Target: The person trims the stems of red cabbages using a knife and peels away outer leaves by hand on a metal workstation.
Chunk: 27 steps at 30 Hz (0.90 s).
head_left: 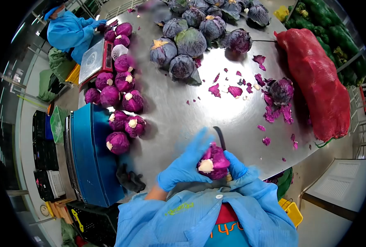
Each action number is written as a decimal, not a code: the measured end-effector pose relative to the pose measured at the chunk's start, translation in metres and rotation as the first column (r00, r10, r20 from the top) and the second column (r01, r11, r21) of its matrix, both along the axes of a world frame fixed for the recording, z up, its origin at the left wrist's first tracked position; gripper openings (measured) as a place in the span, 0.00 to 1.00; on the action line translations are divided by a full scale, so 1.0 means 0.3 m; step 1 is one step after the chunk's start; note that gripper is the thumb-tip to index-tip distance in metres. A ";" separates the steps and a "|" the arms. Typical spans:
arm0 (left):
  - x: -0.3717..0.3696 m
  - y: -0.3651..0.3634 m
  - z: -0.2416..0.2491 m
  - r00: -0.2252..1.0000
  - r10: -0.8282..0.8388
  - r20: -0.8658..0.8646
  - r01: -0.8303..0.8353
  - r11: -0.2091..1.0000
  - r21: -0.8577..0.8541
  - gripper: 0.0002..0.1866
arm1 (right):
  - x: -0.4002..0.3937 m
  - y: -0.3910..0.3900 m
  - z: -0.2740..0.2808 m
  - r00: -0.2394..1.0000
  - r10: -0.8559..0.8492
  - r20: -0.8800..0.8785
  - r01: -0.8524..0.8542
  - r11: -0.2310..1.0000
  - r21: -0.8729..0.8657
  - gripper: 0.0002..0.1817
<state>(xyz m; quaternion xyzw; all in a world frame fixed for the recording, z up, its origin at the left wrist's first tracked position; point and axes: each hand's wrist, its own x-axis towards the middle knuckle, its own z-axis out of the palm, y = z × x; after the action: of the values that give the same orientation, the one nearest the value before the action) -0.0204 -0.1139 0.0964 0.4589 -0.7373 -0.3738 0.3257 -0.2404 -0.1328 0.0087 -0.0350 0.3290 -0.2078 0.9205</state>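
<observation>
Close to my body at the table's near edge, a peeled purple cabbage with a pale cut stem is held between my hands. My left hand, in a blue glove and slightly blurred, wraps its left side. On the right side, my right hand presses against the cabbage and also holds a knife; its dark curved blade points away from me behind the cabbage. Loose purple leaves lie scattered on the metal table beyond my hands.
Peeled cabbages line the left side by a scale. Unpeeled cabbages are heaped at the far middle. A red mesh sack lies along the right. A blue bin stands left. A co-worker is at the far left.
</observation>
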 end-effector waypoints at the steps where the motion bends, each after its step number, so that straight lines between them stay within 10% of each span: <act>1: -0.007 0.000 -0.039 0.994 -0.001 -0.113 0.017 0.990 0.142 0.59 | 0.011 0.016 -0.018 1.000 -0.004 -0.018 0.005 0.999 0.051 0.28; 4: -0.037 0.016 -0.118 0.935 0.137 -0.327 0.011 0.910 0.413 0.57 | 0.019 0.018 -0.055 0.978 -0.045 -0.202 0.058 0.996 0.061 0.26; 8: -0.115 0.084 -0.254 0.880 0.468 0.083 -0.475 0.875 0.091 0.53 | -0.050 0.029 -0.091 0.532 -0.296 -0.793 -0.472 0.674 -0.568 0.25; 14: -0.137 0.089 -0.350 0.808 0.520 0.277 -0.569 0.810 0.139 0.59 | -0.047 0.086 -0.076 0.442 -0.439 -0.782 -0.834 0.121 -0.539 0.25; 27: -0.178 0.110 -0.425 0.766 0.585 0.266 -0.624 0.777 0.087 0.60 | -0.043 -0.001 -0.152 0.583 -0.199 -0.788 -0.801 0.026 -0.598 0.24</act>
<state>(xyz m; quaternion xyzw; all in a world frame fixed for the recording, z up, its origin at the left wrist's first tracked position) -0.0739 -0.0810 -0.0311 0.7376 -0.5463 -0.2560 0.3033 -0.2533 -0.1330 -0.0368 -0.7829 0.4075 -0.0979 0.4597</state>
